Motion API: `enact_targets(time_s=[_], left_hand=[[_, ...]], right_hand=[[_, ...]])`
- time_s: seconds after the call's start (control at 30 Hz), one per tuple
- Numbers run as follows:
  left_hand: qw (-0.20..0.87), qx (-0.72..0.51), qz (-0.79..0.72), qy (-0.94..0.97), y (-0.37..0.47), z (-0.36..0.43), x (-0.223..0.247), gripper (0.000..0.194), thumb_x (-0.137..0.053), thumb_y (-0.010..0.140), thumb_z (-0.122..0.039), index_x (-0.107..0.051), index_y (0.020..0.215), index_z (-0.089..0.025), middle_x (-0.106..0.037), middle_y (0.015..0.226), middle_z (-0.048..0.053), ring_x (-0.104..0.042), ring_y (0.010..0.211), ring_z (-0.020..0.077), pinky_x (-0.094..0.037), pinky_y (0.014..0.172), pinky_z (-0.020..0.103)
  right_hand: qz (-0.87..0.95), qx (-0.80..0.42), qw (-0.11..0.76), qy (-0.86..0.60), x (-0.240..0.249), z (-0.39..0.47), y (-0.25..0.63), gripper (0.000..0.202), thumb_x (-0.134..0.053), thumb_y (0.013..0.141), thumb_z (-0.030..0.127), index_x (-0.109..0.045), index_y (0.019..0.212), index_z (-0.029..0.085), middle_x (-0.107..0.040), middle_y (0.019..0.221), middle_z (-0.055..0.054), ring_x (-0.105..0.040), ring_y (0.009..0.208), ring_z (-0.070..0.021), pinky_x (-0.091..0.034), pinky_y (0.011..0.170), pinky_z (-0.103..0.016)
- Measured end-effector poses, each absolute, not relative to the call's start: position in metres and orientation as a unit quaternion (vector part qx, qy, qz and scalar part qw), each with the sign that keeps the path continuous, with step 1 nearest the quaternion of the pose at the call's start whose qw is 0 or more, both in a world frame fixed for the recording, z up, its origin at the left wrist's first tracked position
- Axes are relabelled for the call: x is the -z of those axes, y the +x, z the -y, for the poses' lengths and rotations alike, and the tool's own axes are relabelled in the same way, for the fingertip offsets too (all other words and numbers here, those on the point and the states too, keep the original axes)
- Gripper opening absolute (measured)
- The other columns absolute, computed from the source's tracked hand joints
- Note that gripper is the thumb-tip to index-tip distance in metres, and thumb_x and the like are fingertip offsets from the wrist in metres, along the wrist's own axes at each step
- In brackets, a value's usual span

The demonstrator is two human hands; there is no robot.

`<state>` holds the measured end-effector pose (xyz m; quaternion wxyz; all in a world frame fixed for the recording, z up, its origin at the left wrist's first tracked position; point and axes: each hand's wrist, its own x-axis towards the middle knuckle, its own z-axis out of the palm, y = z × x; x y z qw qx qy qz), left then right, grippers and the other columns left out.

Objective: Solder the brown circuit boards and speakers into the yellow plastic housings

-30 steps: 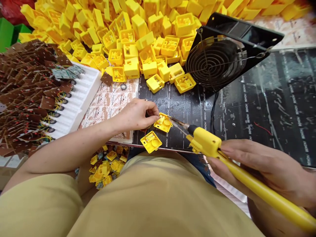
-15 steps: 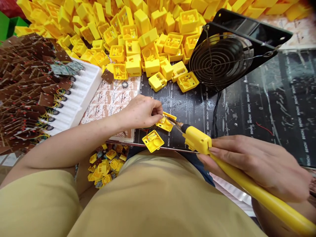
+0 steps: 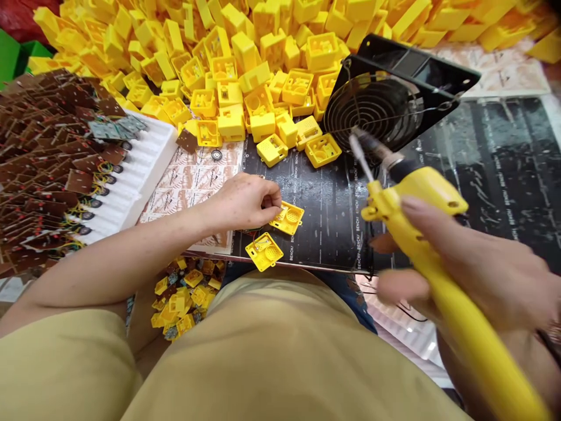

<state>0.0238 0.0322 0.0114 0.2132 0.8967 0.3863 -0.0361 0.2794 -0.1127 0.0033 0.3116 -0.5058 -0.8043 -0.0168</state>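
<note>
My right hand (image 3: 477, 263) is wrapped round the yellow handle of a soldering iron (image 3: 438, 251), lifted over the bench at the right and slightly blurred. Its metal tip points up and left, in front of the fan. My left hand (image 3: 249, 202) is pinched at the left edge of a small open yellow plastic case (image 3: 289, 218); what lies between the fingertips is hidden. Just below, near the bench's front edge, lies another open yellow case half (image 3: 265, 252) with a round grille and thin wires inside.
A large heap of yellow cases (image 3: 236, 82) fills the back. A black fan (image 3: 372, 105) with a wire guard stands at back right. On the left, a white foam tray (image 3: 149, 152) carries many brown circuit boards (image 3: 56, 158). More yellow cases (image 3: 188, 298) lie below the bench.
My right hand has pulled the soldering iron away from the case, up and to the right, and turned its tip upward. The left hand keeps its pinch beside the case.
</note>
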Motion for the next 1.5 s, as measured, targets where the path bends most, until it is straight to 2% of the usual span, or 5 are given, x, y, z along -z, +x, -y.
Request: enact_targets(time_s=[0.27, 0.6, 0.93, 1.23, 1.5], left_hand=[[0.142, -0.079, -0.166, 0.973, 0.015, 0.011, 0.019, 0.051, -0.054, 0.093, -0.052, -0.062, 0.13, -0.018, -0.05, 0.151, 0.018, -0.044, 0.142, 0.0359, -0.039, 0.112, 0.056], [0.335, 0.136, -0.186, 0.914, -0.079, 0.018, -0.055, 0.022, -0.057, 0.097, -0.033, -0.074, 0.111, -0.03, -0.077, 0.108, 0.0, -0.072, 0.09, 0.0139, -0.054, 0.08, 0.022], [0.095, -0.105, -0.47, 0.871, 0.029, -0.08, 0.03, 0.056, -0.062, 0.088, -0.037, -0.053, 0.135, -0.01, -0.062, 0.129, 0.019, -0.053, 0.126, 0.0346, -0.043, 0.105, 0.046], [0.275, 0.067, -0.404, 0.87, 0.009, -0.047, -0.015, 0.038, -0.036, 0.1, -0.04, -0.066, 0.098, -0.017, -0.071, 0.086, 0.004, -0.066, 0.081, 0.0168, -0.047, 0.072, 0.025], [0.074, 0.071, -0.373, 0.922, -0.01, -0.015, -0.014, 0.07, -0.056, 0.089, -0.065, -0.053, 0.141, -0.019, -0.054, 0.143, 0.018, -0.059, 0.122, 0.0342, -0.049, 0.099, 0.043]], right_hand=[[0.83, 0.184, 0.278, -0.447, 0.018, 0.031, 0.262, 0.018, -0.058, 0.099, 0.035, -0.066, 0.106, 0.019, -0.069, 0.085, -0.004, -0.064, 0.069, -0.0137, -0.035, 0.051, -0.024], [0.85, 0.103, 0.189, -0.481, 0.057, -0.034, 0.256, 0.027, -0.042, 0.101, 0.03, -0.063, 0.116, 0.021, -0.064, 0.094, -0.008, -0.058, 0.075, -0.0197, -0.041, 0.064, -0.031], [0.891, 0.041, 0.257, -0.373, 0.034, 0.053, 0.255, 0.037, -0.056, 0.094, 0.012, -0.049, 0.128, 0.028, -0.068, 0.095, -0.001, -0.068, 0.082, -0.0183, -0.055, 0.082, -0.033], [0.807, 0.119, 0.295, -0.497, 0.04, 0.075, 0.236, 0.056, -0.074, 0.085, 0.05, -0.052, 0.125, 0.018, -0.065, 0.085, -0.009, -0.066, 0.074, -0.0282, -0.05, 0.061, -0.038], [0.834, -0.011, 0.302, -0.462, 0.05, 0.072, 0.228, 0.044, -0.061, 0.094, 0.024, -0.042, 0.134, 0.022, -0.068, 0.104, -0.007, -0.069, 0.095, -0.0245, -0.059, 0.075, -0.034]])
